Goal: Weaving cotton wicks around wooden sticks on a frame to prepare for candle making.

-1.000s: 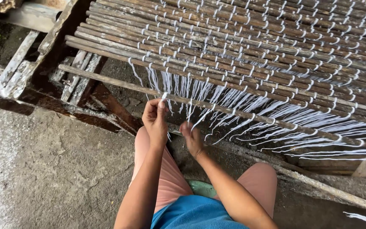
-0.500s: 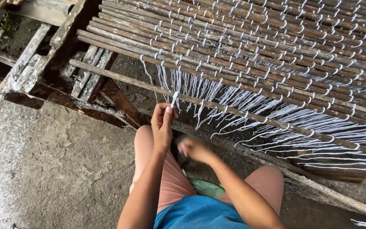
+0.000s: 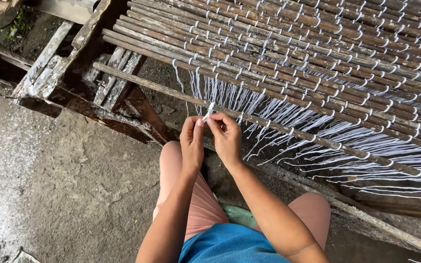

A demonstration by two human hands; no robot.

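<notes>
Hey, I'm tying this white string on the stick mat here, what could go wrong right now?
The white string is pinched only at the fingertips of the left hand and right hand, so it might slip out before it is tight. Many loose strands hang close beside it, so a neighbouring one could get caught up. The front stick looks unsecured at its left end and may shift when pulled.
</notes>
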